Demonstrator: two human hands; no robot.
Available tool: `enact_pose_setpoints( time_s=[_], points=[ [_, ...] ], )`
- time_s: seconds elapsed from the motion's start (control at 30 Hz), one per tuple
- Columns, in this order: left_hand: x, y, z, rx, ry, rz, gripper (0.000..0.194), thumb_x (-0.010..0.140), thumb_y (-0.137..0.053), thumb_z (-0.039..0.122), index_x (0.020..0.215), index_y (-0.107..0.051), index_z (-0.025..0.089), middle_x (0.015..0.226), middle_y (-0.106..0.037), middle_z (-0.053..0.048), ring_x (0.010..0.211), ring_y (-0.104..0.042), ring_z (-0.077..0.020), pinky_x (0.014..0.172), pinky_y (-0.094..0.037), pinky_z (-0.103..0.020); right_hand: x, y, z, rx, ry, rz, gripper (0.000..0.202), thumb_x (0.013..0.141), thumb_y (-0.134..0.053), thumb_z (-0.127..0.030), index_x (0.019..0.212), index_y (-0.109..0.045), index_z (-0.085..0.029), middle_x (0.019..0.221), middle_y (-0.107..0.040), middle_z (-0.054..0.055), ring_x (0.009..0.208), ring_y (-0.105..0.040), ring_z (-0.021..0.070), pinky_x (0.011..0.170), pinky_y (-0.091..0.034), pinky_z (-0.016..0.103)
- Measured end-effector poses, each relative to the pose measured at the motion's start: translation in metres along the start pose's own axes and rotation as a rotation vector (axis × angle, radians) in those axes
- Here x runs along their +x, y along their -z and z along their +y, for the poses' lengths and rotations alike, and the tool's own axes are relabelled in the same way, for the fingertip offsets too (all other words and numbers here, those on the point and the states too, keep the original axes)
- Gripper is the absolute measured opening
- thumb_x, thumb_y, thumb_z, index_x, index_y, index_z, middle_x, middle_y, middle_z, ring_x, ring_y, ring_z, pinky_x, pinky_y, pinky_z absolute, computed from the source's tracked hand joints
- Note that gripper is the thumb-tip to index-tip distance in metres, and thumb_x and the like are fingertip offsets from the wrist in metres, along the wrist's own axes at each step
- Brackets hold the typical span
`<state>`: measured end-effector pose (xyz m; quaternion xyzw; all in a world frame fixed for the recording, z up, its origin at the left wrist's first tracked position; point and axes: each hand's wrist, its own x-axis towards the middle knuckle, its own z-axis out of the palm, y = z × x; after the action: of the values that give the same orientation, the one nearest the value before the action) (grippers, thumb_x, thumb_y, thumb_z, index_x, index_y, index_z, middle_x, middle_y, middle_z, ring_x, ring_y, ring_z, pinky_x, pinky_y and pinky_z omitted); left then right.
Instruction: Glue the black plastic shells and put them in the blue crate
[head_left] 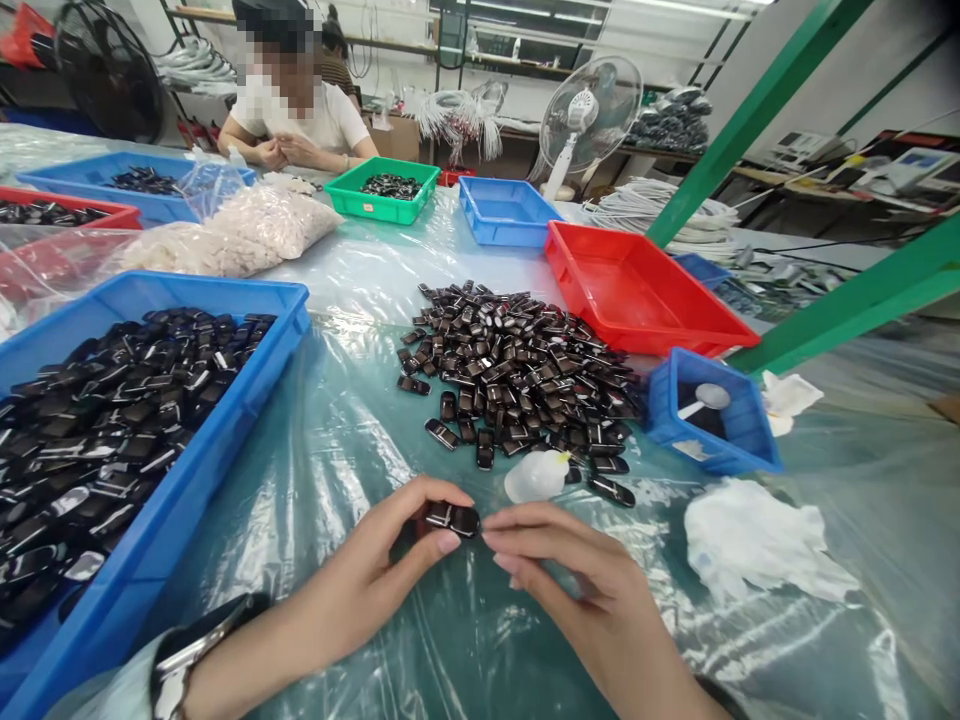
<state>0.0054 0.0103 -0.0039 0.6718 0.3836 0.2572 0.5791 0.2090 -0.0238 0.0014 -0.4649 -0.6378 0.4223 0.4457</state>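
Observation:
My left hand (382, 545) pinches a small glossy black car-shaped piece (454, 520) between thumb and fingers. Close by on the right, my right hand (577, 580) has its fingertips drawn together at the end of that piece. Whether anything tiny sits between those fingertips, or whether they touch the piece, I cannot tell. Just beyond my hands lies a white squeeze bottle (534, 478) with a yellowish tip. Behind it spreads a heap of similar black pieces (510, 360), loose on the plastic-covered table (337, 440).
At left, a large blue tray (289, 310) holds many black pieces. A red tray (637, 290), a small blue bin (720, 450) with a white scoop and a crumpled white cloth (757, 545) lie to the right. A green post (765, 120) slants past. A person (300, 130) sits opposite.

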Motion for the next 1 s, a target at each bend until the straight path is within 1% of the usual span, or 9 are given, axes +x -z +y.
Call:
enact_pose_setpoints(
  time_s=[0.1,0.17,0.23,0.33,0.47,0.57,0.7,0.9,1.0],
  points=[
    [-0.0011,-0.0014,0.0012,-0.054,0.056,-0.057,0.018,0.096,-0.048,0.034,0.114,-0.053,0.032,0.100,-0.055,-0.001,0.096,-0.052,-0.0230,0.080,-0.040,-0.035,-0.0022,-0.0004,-0.0029,0.364,-0.280,-0.028,0.016,0.078,-0.073,-0.017,0.085,-0.077,-0.030,0.077,-0.070,-0.002,0.066,-0.064,0.0089,0.060,-0.051,0.018],
    [-0.0022,-0.0029,0.0025,-0.097,0.113,-0.101,0.019,0.096,-0.048,0.037,0.112,-0.054,0.031,0.097,-0.055,-0.002,0.094,-0.052,-0.0235,0.079,-0.040,-0.036,-0.0022,-0.0014,-0.0035,0.515,-0.429,-0.058,0.007,0.077,-0.076,-0.021,0.081,-0.075,-0.027,0.068,-0.070,-0.003,0.060,-0.063,0.0071,0.059,-0.051,0.017],
    [-0.0029,-0.0043,0.0035,-0.125,0.133,-0.117,0.019,0.096,-0.049,0.038,0.112,-0.055,0.030,0.094,-0.055,-0.002,0.092,-0.052,-0.0235,0.079,-0.039,-0.037,-0.0014,-0.0024,-0.0039,0.581,-0.498,-0.077,0.004,0.079,-0.075,-0.026,0.079,-0.072,-0.023,0.064,-0.070,-0.003,0.058,-0.064,0.0069,0.058,-0.051,0.017],
    [-0.0036,-0.0056,0.0033,-0.133,0.107,-0.104,0.018,0.095,-0.051,0.038,0.111,-0.055,0.030,0.091,-0.054,-0.001,0.089,-0.051,-0.0229,0.078,-0.039,-0.037,-0.0005,-0.0043,-0.0038,0.688,-0.577,-0.090,0.013,0.078,-0.076,-0.029,0.075,-0.068,-0.019,0.061,-0.067,-0.004,0.054,-0.062,0.0057,0.052,-0.049,0.015],
    [-0.0048,-0.0050,0.0011,-0.152,0.121,-0.121,0.019,0.094,-0.053,0.040,0.110,-0.056,0.029,0.092,-0.057,-0.002,0.091,-0.053,-0.0232,0.079,-0.040,-0.037,-0.0005,-0.0068,-0.0021,0.792,-0.623,-0.111,0.022,0.072,-0.080,-0.034,0.072,-0.065,-0.018,0.058,-0.065,-0.005,0.048,-0.059,0.0047,0.047,-0.045,0.014],
    [-0.0045,-0.0028,0.0018,-0.150,0.109,-0.148,0.021,0.093,-0.054,0.040,0.109,-0.057,0.028,0.094,-0.060,-0.002,0.092,-0.055,-0.0236,0.079,-0.041,-0.037,-0.0005,-0.0074,-0.0016,0.830,-0.634,-0.126,0.023,0.072,-0.080,-0.035,0.072,-0.064,-0.018,0.058,-0.064,-0.005,0.049,-0.058,0.0049,0.048,-0.045,0.014],
    [-0.0030,-0.0008,0.0049,-0.173,0.105,-0.156,0.016,0.094,-0.053,0.034,0.108,-0.058,0.027,0.094,-0.061,-0.002,0.093,-0.056,-0.0226,0.081,-0.041,-0.036,-0.0013,-0.0071,-0.0027,0.840,-0.640,-0.139,0.022,0.074,-0.079,-0.032,0.072,-0.064,-0.018,0.059,-0.064,-0.005,0.050,-0.057,0.0049,0.049,-0.044,0.014],
    [-0.0034,-0.0051,0.0028,-0.255,0.057,-0.102,0.014,0.092,-0.057,0.030,0.105,-0.061,0.027,0.088,-0.061,-0.001,0.087,-0.056,-0.0209,0.077,-0.040,-0.034,-0.0026,-0.0081,-0.0015,0.848,-0.656,-0.150,0.024,0.072,-0.080,-0.034,0.071,-0.063,-0.018,0.059,-0.064,-0.005,0.049,-0.057,0.0054,0.049,-0.044,0.015],
    [-0.0037,-0.0057,0.0026,-0.262,0.067,-0.104,0.013,0.092,-0.056,0.029,0.105,-0.061,0.026,0.089,-0.062,-0.001,0.088,-0.057,-0.0207,0.077,-0.041,-0.033,-0.0030,-0.0097,0.0008,0.845,-0.636,-0.142,0.023,0.073,-0.080,-0.033,0.072,-0.062,-0.018,0.059,-0.063,-0.005,0.050,-0.057,0.0052,0.050,-0.045,0.015]
  ],
)
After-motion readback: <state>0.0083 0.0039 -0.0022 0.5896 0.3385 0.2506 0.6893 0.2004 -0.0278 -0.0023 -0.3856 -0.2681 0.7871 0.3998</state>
